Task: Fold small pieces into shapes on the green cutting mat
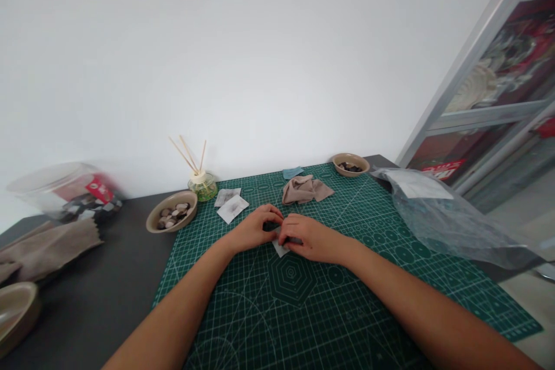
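Note:
Over the green cutting mat my two hands meet at a small white packet. My left hand pinches its left side between thumb and fingers. Bent fingers of my right hand close on it from the right and cover much of it. Behind my left hand lie two similar flat white packets, partly overlapping and with grey markings. A crumpled beige cloth rests just beyond my right hand, and a small blue piece lies behind that cloth.
Left of the mat stand a bowl of stones, a reed diffuser, a clear tub, a beige cloth and another bowl. At the right are a bowl with dark pieces and a clear plastic bag.

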A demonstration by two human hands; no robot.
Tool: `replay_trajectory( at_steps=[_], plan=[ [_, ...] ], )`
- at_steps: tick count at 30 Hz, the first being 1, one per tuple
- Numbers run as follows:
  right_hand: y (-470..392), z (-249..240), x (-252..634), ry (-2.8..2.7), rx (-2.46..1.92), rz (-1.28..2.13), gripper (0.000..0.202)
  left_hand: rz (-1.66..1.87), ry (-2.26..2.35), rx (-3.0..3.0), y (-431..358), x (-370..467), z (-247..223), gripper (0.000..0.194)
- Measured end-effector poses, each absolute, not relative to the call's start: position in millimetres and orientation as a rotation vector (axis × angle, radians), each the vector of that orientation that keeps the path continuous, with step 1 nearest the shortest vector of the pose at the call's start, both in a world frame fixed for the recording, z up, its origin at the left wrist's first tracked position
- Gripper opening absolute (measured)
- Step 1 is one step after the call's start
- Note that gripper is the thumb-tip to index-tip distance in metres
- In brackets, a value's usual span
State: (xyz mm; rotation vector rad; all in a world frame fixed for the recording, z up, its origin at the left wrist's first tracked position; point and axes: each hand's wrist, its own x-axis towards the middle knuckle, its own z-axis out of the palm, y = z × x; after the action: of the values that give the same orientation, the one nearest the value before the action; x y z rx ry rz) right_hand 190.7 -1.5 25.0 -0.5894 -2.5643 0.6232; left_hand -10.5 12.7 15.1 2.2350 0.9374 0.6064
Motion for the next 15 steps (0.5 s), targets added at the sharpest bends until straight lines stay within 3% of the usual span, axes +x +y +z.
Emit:
replay_trajectory(
  at_steps=[15],
  plan=[
    [-0.5,25.4,192.3,-2.599,-0.599,0.579,0.014,0.597,0.942,2.231,11.5,-10.1,16.2,0.022]
  ],
)
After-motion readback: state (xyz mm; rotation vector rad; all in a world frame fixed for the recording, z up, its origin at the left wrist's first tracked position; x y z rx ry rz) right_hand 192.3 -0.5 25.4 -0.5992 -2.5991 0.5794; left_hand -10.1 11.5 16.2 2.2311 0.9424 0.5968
